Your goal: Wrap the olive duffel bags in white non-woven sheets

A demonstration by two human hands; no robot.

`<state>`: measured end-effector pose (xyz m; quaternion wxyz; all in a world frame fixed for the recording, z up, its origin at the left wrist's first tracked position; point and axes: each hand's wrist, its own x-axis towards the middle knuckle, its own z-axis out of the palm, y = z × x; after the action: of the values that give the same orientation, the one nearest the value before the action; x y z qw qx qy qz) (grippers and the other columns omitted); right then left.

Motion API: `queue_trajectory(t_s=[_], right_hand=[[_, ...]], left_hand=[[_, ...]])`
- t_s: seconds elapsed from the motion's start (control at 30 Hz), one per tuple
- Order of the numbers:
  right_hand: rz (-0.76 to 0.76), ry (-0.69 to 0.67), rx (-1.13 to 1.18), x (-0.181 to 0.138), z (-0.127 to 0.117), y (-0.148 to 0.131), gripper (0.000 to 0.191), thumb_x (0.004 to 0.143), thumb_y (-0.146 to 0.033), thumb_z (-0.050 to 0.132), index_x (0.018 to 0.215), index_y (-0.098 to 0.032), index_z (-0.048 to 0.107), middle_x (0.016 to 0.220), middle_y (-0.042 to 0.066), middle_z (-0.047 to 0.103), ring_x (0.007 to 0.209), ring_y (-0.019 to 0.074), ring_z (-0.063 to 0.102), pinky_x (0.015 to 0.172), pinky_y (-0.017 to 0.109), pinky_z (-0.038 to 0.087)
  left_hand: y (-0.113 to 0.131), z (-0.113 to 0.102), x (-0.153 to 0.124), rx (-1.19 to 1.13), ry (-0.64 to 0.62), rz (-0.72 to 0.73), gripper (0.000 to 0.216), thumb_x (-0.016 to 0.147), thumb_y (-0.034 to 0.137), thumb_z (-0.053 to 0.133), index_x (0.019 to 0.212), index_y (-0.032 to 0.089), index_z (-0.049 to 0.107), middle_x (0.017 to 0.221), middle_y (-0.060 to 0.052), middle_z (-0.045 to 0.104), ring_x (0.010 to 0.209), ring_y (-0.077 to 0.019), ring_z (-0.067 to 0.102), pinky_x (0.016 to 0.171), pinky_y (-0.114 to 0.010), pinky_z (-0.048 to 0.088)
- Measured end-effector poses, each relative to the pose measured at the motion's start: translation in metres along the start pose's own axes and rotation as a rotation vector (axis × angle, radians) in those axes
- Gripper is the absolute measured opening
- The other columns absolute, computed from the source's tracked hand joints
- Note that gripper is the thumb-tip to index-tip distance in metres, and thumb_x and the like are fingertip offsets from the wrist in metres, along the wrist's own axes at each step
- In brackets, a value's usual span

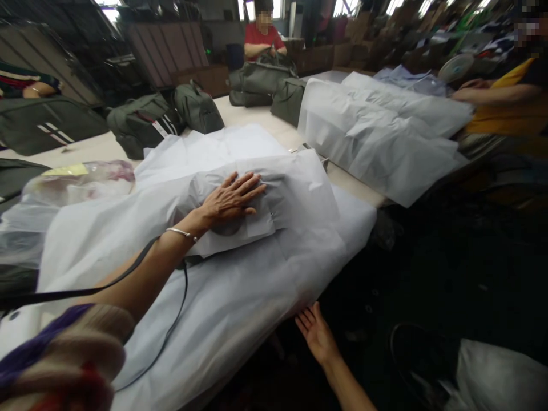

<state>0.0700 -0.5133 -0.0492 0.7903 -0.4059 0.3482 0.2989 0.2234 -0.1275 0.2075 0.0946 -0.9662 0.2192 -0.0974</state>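
My left hand [233, 197] lies with spread fingers on a rumpled piece of thin white wrapping paper [261, 222]. Something darker underneath shows faintly through it, but its kind is hidden. A broad white sheet [240, 297] spreads below this and hangs over the table's front edge. My right hand [317, 337] is lower, beside that edge, palm up with fingers stretched out. Its fingertips are at the sheet's border; whether they touch it I cannot tell. A black strap [124, 279] passes over my left forearm, and a thin black cord [177, 314] trails across the sheet.
Dark green bags [145, 123] stand along the table's far side. Clear plastic [81, 188] lies at left. More white paper [381, 120] is piled at right, near a co-worker in yellow [509, 103]. A person in red [261, 40] handles a bag [265, 74] at the back.
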Motion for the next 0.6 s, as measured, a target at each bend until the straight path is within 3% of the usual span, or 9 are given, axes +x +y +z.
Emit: queue_trajectory(t_s=[0.17,0.33,0.47,0.6], right_hand=[[-0.015,-0.083,0.04,-0.024,0.003,-0.001,0.044,0.066,-0.049,0.084,0.1,-0.028,0.065,0.102,-0.002,0.074,0.097,0.0195,0.067,0.087,0.036,0.055],[-0.01,-0.123,0.033,-0.034,0.017,0.006,0.046,0.063,-0.045,0.087,0.1,-0.028,0.066,0.108,-0.003,0.073,0.107,0.0199,0.064,0.089,0.034,0.053],[-0.053,-0.207,0.034,-0.047,0.017,0.01,0.044,0.062,-0.037,0.089,0.099,-0.029,0.067,0.104,-0.002,0.074,0.101,0.0193,0.067,0.085,0.033,0.054],[-0.057,-0.119,-0.068,-0.059,0.005,0.007,0.043,0.049,-0.038,0.095,0.083,-0.027,0.069,0.088,-0.002,0.076,0.084,0.0205,0.069,0.075,0.033,0.057]], left_hand=[[0.002,-0.002,0.002,0.0,-0.015,0.003,0.07,0.097,0.053,0.043,0.155,0.025,0.016,0.164,-0.011,0.015,0.15,-0.0287,0.011,0.12,-0.052,0.006],[0.003,-0.002,0.001,0.011,-0.005,-0.003,0.069,0.097,0.052,0.045,0.155,0.026,0.017,0.164,-0.01,0.016,0.15,-0.0274,0.011,0.121,-0.05,0.006],[0.004,-0.004,0.0,0.016,0.003,-0.011,0.069,0.097,0.051,0.045,0.154,0.025,0.018,0.163,-0.01,0.018,0.15,-0.0266,0.011,0.121,-0.05,0.007],[0.006,-0.005,-0.004,0.017,0.038,-0.006,0.067,0.097,0.051,0.045,0.154,0.027,0.019,0.163,-0.008,0.018,0.15,-0.0247,0.012,0.121,-0.049,0.007]])
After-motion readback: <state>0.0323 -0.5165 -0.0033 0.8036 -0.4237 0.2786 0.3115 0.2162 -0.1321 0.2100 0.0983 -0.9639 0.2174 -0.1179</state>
